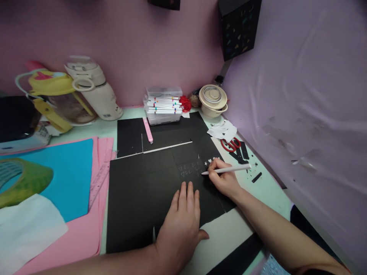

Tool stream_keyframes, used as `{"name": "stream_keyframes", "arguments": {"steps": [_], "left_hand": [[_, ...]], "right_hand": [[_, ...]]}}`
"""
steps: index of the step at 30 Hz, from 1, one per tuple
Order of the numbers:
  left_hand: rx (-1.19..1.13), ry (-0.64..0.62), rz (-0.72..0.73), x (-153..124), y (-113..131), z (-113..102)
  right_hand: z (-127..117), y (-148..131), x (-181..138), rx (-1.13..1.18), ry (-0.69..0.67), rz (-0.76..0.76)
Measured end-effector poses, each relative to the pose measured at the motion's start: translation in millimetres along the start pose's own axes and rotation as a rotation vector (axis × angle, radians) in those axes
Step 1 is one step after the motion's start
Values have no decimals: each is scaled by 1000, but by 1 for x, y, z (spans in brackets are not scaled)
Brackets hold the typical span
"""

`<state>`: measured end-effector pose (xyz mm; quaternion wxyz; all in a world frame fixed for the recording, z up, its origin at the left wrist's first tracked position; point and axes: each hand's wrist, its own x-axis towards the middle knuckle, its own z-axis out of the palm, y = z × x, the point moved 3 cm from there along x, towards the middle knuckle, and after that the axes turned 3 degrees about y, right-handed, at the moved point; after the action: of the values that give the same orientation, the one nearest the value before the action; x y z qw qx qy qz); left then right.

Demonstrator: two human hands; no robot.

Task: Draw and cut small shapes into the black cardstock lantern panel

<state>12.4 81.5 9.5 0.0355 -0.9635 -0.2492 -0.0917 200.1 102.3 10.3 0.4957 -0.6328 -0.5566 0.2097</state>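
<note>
My right hand [222, 177] is closed around a white pen [233, 168], its tip at the black paper [134, 202]. Small faint shapes [187, 169], some like triangles, are drawn in light lines just left of the tip. Flat on the same sheet lies my left hand [183, 217], fingers stretched toward the drawn shapes and nothing in it. Little white stars and a heart [210, 160] show beside my right fingers, which partly cover them. A pink utility knife [148, 130] rests farther back on black paper.
Red-handled scissors [231, 145], a crumpled white tissue [223, 130] and black scraps [244, 150] lie at right. Behind stand a box of markers [164, 105], a beige bowl [212, 110] and a white bottle [100, 95]. Left are blue sheets [77, 175], a ruler [99, 183] and green tape [40, 179].
</note>
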Motion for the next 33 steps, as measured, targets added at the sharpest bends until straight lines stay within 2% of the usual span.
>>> {"name": "stream_keyframes", "arguments": {"steps": [4, 8, 11, 13, 15, 18, 21, 25, 33], "left_hand": [[23, -10, 26, 1, 0, -1], [39, -4, 28, 2, 1, -1], [43, 2, 21, 1, 2, 1], [40, 5, 18, 1, 2, 3], [37, 11, 21, 2, 2, 3], [40, 16, 29, 2, 1, 2], [46, 3, 28, 2, 1, 1], [42, -7, 28, 2, 2, 1], [44, 3, 23, 4, 1, 1]], "right_hand": [[-6, -3, -1, 176, 185, -88], [-8, -3, -1, 185, 233, -131], [-10, -5, -1, 103, 286, -95], [-10, -10, -2, 55, 314, -3], [-8, -17, -4, 62, 281, 111], [0, -28, -7, 109, 144, 211], [10, -32, -11, 24, 48, 199], [15, -25, -13, -114, 43, 131], [16, -15, -15, -109, 6, 163]]}}
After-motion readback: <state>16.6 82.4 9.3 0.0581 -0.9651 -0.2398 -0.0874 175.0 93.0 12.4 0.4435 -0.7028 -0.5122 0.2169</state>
